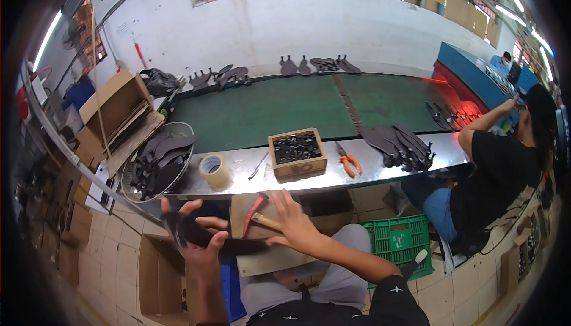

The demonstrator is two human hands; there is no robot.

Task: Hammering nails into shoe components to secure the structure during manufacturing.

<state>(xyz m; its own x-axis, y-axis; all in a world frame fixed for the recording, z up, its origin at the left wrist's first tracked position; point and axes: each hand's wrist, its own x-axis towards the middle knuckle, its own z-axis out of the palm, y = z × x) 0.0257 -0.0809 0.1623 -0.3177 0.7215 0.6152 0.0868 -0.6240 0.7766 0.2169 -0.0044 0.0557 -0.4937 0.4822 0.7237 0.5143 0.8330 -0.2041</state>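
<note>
My left hand is closed around a dark sandal sole, with some fingers raised and slightly blurred. The sole points right across my lap. At its right end is the thumb of my right hand, whose other fingers stretch forward, apart. Beneath that hand lies a hammer with a red head and wooden handle, on a pale board over my knees. Just ahead, on the metal ledge, a wooden box holds many small black parts.
Orange-handled pliers, a tape roll and piled dark soles lie on the ledge. Behind runs a green conveyor belt. A basket of soles stands left, a green crate right. Another person sits at right.
</note>
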